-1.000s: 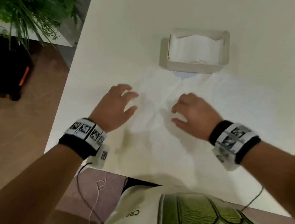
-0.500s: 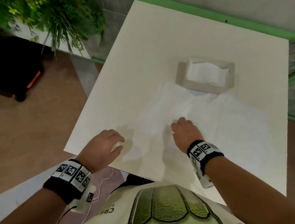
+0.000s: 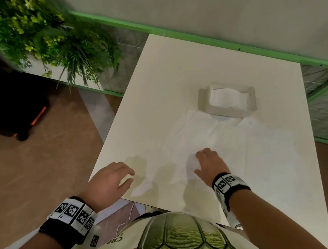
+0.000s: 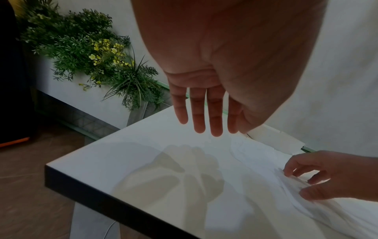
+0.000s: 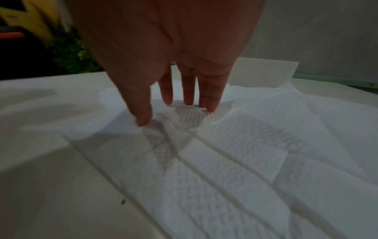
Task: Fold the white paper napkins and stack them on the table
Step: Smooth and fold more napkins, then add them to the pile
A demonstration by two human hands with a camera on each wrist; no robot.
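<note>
Several white paper napkins (image 3: 224,143) lie unfolded and overlapping on the white table (image 3: 163,83), in front of a white napkin box (image 3: 202,102) that holds more napkins. My right hand (image 3: 205,164) rests its spread fingertips and thumb on the near left part of the sheets; in the right wrist view the right hand (image 5: 187,97) presses the embossed napkin (image 5: 235,161), which wrinkles between thumb and fingers. My left hand (image 3: 124,176) hovers empty over the table's front left corner, and the left hand (image 4: 204,113) shows straight fingers above bare tabletop.
A planter of green foliage (image 3: 36,34) stands left of the table, with a dark object (image 3: 7,106) on the brown floor below it. A green rail (image 3: 189,36) and wall run behind the table. The table's front edge (image 4: 102,198) is right under my left hand.
My left hand has drawn back off the napkins toward the table's front left corner. My right hand stays on the sheets. The head view has pulled back and tilted up.
</note>
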